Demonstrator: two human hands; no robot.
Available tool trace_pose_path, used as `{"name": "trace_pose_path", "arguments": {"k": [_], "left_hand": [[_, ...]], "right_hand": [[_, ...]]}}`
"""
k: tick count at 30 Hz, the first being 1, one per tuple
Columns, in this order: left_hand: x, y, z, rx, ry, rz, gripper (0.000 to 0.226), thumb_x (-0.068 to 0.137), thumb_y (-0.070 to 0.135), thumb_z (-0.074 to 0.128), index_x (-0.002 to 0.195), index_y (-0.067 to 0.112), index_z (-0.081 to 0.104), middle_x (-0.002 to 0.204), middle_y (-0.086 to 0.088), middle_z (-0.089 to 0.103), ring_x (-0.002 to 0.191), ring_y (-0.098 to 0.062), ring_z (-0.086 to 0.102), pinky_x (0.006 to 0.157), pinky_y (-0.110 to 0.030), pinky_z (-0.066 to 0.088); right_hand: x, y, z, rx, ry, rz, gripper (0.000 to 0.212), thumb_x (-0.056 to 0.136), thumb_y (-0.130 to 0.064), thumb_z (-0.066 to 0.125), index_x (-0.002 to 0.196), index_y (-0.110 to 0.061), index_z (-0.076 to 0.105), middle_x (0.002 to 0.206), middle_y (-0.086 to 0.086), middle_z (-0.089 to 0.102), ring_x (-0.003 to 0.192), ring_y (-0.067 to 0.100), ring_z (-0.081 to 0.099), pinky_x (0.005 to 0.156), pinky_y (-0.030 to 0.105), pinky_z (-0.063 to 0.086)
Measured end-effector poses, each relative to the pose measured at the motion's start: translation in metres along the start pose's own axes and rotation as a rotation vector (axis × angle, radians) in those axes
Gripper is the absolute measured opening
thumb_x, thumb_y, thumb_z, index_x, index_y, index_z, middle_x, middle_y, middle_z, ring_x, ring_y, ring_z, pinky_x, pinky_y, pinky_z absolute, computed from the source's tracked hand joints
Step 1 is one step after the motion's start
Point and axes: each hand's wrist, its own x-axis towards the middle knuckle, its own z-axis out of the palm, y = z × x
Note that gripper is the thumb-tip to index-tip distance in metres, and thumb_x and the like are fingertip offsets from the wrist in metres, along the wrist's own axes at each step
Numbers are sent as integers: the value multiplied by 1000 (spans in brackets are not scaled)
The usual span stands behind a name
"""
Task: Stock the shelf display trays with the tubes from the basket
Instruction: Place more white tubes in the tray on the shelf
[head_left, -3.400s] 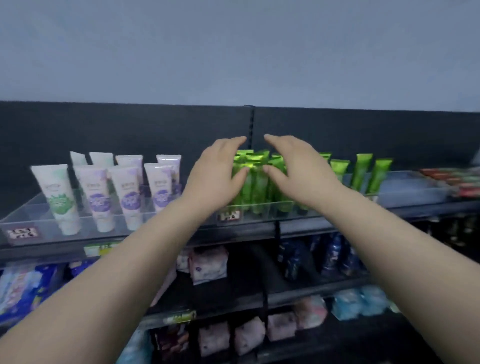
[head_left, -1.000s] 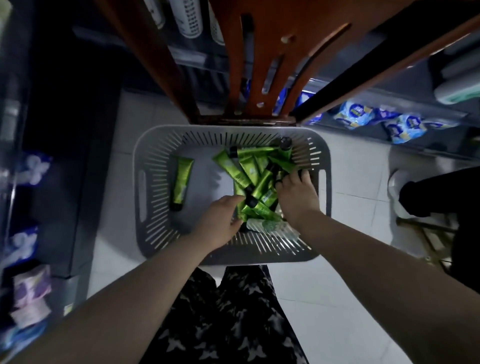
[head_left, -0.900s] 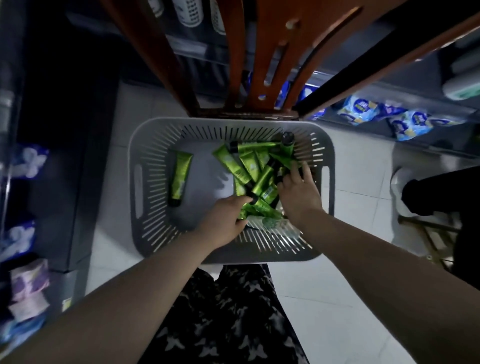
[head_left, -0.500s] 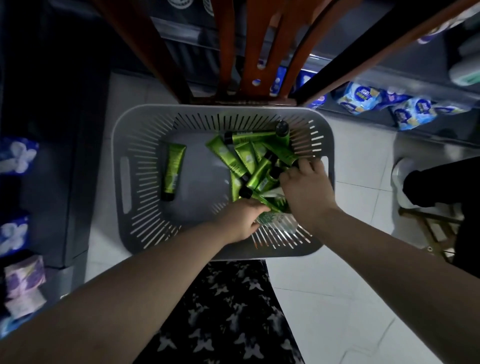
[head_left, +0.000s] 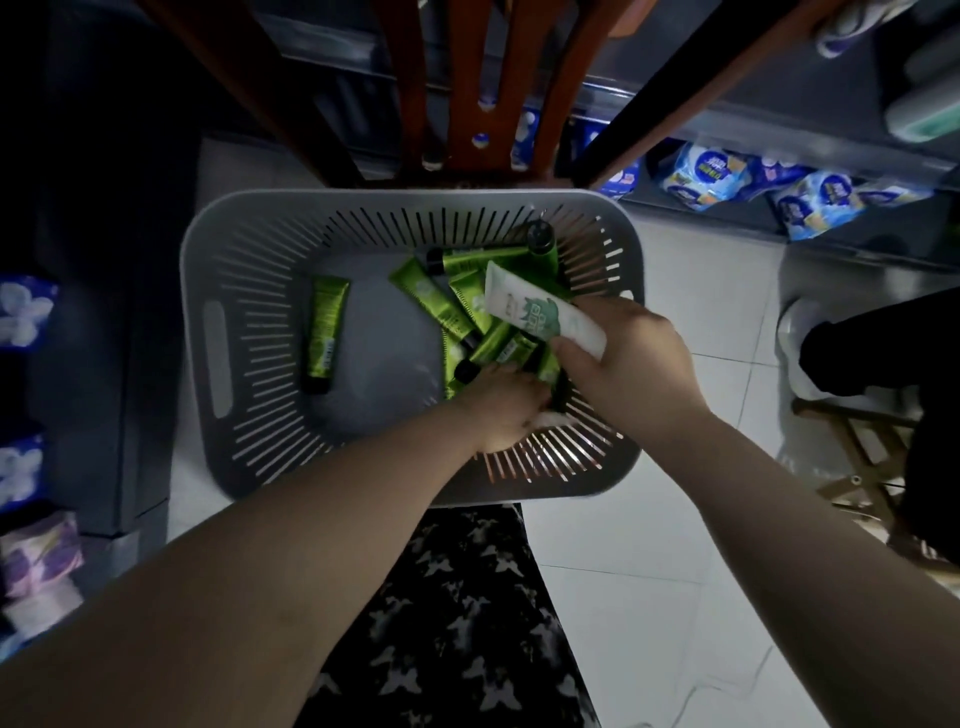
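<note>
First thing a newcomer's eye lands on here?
The white tube the right hand grips over the grey basket, pale against the dim aisle. Next, the green tubes heaped in the basket's right half, where the left hand reaches in, and a lone green tube on its left.

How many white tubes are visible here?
1: the white tube, gripped by the right hand above the green tubes in the basket. A pale patch beside the left hand may be another, mostly hidden.

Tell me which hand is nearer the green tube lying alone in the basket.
Left. The left hand sits in the basket right of the lone green tube; the right hand is farther right, gripping a white tube.
</note>
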Motion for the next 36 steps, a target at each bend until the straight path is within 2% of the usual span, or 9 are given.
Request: {"name": "trace_pose_path", "arguments": {"k": [3,6,9,13,16,20,26,30,36], "left_hand": [[-23,-9,-10,-235,84,-45,24,92,22,54,111,8,57,109,-12,61,100,-28,56,74,-28,35],[-53,-17,-23,-491,269,-216,27,91,20,58,113,4,56,108,-16,63,92,-21,56,63,-20,32],[-91,-25,-46,-697,497,-395,27,93,20,56,112,1,55,107,-17,63,94,-25,59,70,-28,44],[-145,-21,-76,-1025,732,-482,24,97,16,48,120,11,50,101,1,61,91,-13,58,74,-26,46],[-182,-11,-96,-1202,884,-497,17,98,16,45,114,21,48,96,14,60,80,8,60,66,-11,49],[-231,5,-120,-1346,1037,-500,16,99,15,44,114,18,48,98,2,64,85,-10,62,73,-27,54],[-319,14,-134,-1304,1290,-532,14,97,15,48,109,21,52,95,9,66,83,-2,65,72,-24,52],[-390,17,-124,-1246,1395,-585,14,96,19,50,96,32,54,98,4,67,93,-15,65,81,-36,53],[-505,30,-83,-1212,1613,-613,11,95,24,50,98,33,55,100,7,68,92,-11,65,78,-31,52]], "right_hand": [[-3,1,-8,216,-5,75,19,83,-30,65,100,-23,68,86,-2,69,77,16,62,63,26,48],[-6,-4,-13,547,-73,329,17,82,-30,69,98,-26,69,86,-8,70,77,9,65,68,25,52],[-11,-15,-24,861,-170,475,16,82,-18,71,98,-17,68,93,4,72,82,20,67,75,35,53],[-20,-47,-36,1049,-343,412,28,85,-10,66,112,-17,62,107,2,71,90,17,70,73,27,56],[-24,-81,-45,1051,-462,298,31,88,-6,61,111,-27,62,111,-5,70,99,18,67,86,37,54],[-26,-129,-56,978,-527,185,33,86,0,62,107,-25,58,112,0,68,103,23,64,94,44,49],[-39,-206,-69,836,-560,-42,27,87,-14,66,110,-21,56,105,-7,70,91,7,67,77,27,54],[-64,-264,-65,800,-616,-168,22,87,-8,64,104,-21,57,100,-2,71,89,13,67,77,31,52],[-127,-355,-34,787,-701,-342,17,88,-5,63,98,-18,58,87,-7,73,80,9,69,65,22,52]]}}
